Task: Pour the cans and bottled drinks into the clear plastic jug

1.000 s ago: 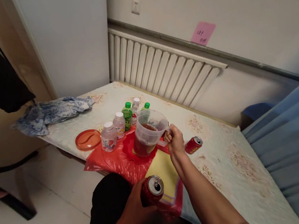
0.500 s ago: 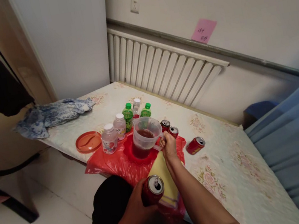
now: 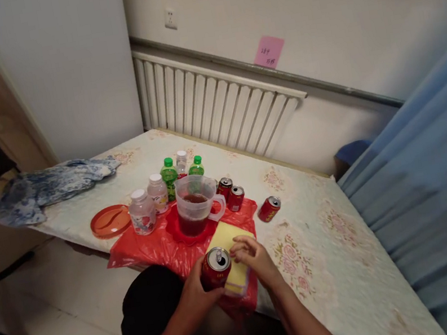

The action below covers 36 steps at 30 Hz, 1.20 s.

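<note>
My left hand [image 3: 196, 289] is wrapped round an opened red drink can [image 3: 216, 271], held upright above the near edge of the table. Just right of the can is my right hand [image 3: 256, 258], its fingers apart and slightly bent, with nothing in them. Beneath that hand lies a folded yellow cloth [image 3: 229, 234]. A clear plastic measuring jug [image 3: 193, 218], partly filled with dark brown liquid, stands in a red dish [image 3: 173, 230], handle to the right. Both rest on a red plastic bag [image 3: 135, 252] spread over the table.
Two white-capped bottles [image 3: 143, 218] stand left of the jug, with green-capped bottles [image 3: 169, 176] behind. Red cans [image 3: 236, 198] stand to its right; another can [image 3: 269, 209] lies tilted farther right. An orange lid [image 3: 109, 222] and blue-white cloth [image 3: 55, 184] are at left.
My right hand has let go of the jug's handle and moved down toward the can. The jug now stands upright in the red dish. My left hand still holds the can.
</note>
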### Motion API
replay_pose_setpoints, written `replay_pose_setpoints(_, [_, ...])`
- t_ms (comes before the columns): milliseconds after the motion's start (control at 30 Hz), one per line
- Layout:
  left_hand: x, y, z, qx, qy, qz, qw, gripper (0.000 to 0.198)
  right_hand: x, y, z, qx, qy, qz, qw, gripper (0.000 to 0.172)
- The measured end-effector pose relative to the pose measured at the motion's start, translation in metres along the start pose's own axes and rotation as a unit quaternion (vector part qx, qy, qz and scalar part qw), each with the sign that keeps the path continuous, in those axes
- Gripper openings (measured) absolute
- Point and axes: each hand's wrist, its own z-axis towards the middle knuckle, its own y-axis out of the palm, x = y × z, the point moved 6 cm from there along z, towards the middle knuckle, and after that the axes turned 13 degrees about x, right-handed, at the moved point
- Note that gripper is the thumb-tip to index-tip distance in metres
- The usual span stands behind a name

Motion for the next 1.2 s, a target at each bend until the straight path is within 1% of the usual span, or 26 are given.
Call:
replay_pose_setpoints(100, [0.007,0.020,0.000,-0.031,0.023,-0.005,0.999,0.075,-0.005,0.004,-0.038,-0.044,0.003,-0.015,0.999,0.056])
replay_pose_setpoints(200, [0.014,0.041,-0.003,-0.065,0.055,-0.007,0.996,0.071,-0.013,0.002,-0.055,-0.033,0.001,-0.015,0.999,0.065])
replay_pose_setpoints(300, [0.016,0.058,-0.007,-0.086,0.079,0.001,0.993,0.069,-0.015,-0.007,-0.059,0.009,0.005,-0.010,1.000,0.067])
replay_pose_setpoints(433, [0.019,0.076,-0.008,-0.102,0.094,0.011,0.990,0.070,-0.007,-0.024,-0.058,0.048,-0.002,-0.024,0.999,0.065])
replay_pose_setpoints(533, [0.023,0.088,-0.009,-0.122,0.096,0.010,0.988,0.070,-0.001,-0.036,-0.056,0.077,-0.019,-0.057,0.995,0.064])
replay_pose_setpoints(633, [0.027,0.104,-0.009,-0.173,0.097,-0.010,0.980,0.074,0.001,-0.049,-0.052,0.111,-0.043,-0.087,0.989,0.063])
replay_pose_setpoints(700, [0.023,0.113,-0.006,-0.199,0.101,-0.007,0.975,0.081,0.001,-0.060,-0.048,0.140,-0.053,-0.097,0.984,0.062])
replay_pose_setpoints(767, [0.014,0.116,0.004,-0.187,0.115,0.033,0.975,0.085,0.003,-0.073,-0.042,0.169,-0.050,-0.098,0.979,0.061])
replay_pose_setpoints(800, [0.008,0.114,0.012,-0.161,0.128,0.069,0.976,0.083,0.004,-0.081,-0.038,0.181,-0.047,-0.099,0.977,0.061])
replay_pose_setpoints(833, [0.002,0.112,0.022,-0.135,0.143,0.111,0.974,0.079,0.005,-0.089,-0.034,0.193,-0.046,-0.100,0.975,0.059])
replay_pose_setpoints(867, [-0.003,0.109,0.031,-0.110,0.163,0.154,0.968,0.070,0.007,-0.097,-0.030,0.206,-0.049,-0.105,0.972,0.058])
replay_pose_setpoints(933, [-0.009,0.102,0.050,-0.061,0.219,0.239,0.944,0.050,0.009,-0.113,-0.021,0.231,-0.062,-0.119,0.964,0.058])
replay_pose_setpoints(1000, [-0.011,0.098,0.062,-0.032,0.278,0.323,0.904,0.038,0.013,-0.130,-0.012,0.257,-0.071,-0.135,0.954,0.060])
replay_pose_setpoints(1033, [-0.011,0.097,0.066,-0.025,0.293,0.350,0.889,0.034,0.016,-0.137,-0.007,0.268,-0.072,-0.141,0.950,0.061])
replay_pose_setpoints(1100, [-0.012,0.096,0.069,-0.018,0.312,0.387,0.868,0.029,0.022,-0.151,0.003,0.283,-0.067,-0.147,0.945,0.063])
replay_pose_setpoints(1200, [-0.011,0.098,0.065,-0.008,0.333,0.429,0.839,0.025,0.030,-0.169,0.017,0.308,-0.066,-0.153,0.937,0.062])
